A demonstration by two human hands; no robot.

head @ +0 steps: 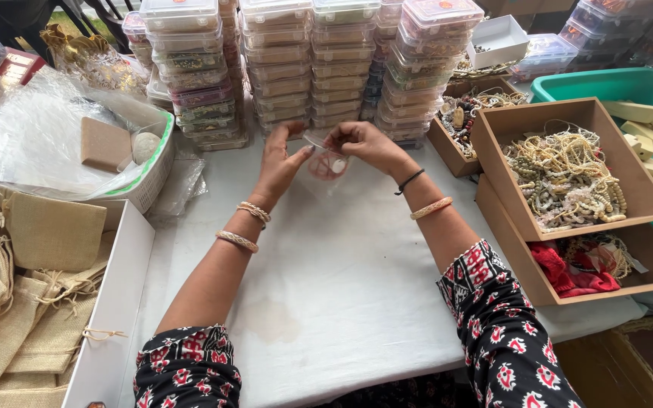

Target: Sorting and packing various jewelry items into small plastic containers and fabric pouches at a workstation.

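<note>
Over the far middle of the white-covered table [341, 287], the left hand [277, 162] and right hand [364, 143] pinch a small clear plastic pouch [328, 160] between them. It looks light, limp and slippery, best gripped by its top edge.

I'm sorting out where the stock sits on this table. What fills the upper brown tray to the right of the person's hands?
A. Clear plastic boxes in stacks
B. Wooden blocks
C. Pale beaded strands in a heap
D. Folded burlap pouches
C: the upper brown tray holds a tangled heap of pale beaded strands, while both hands, left hand and right hand, hold a small clear container over the white table.
</note>
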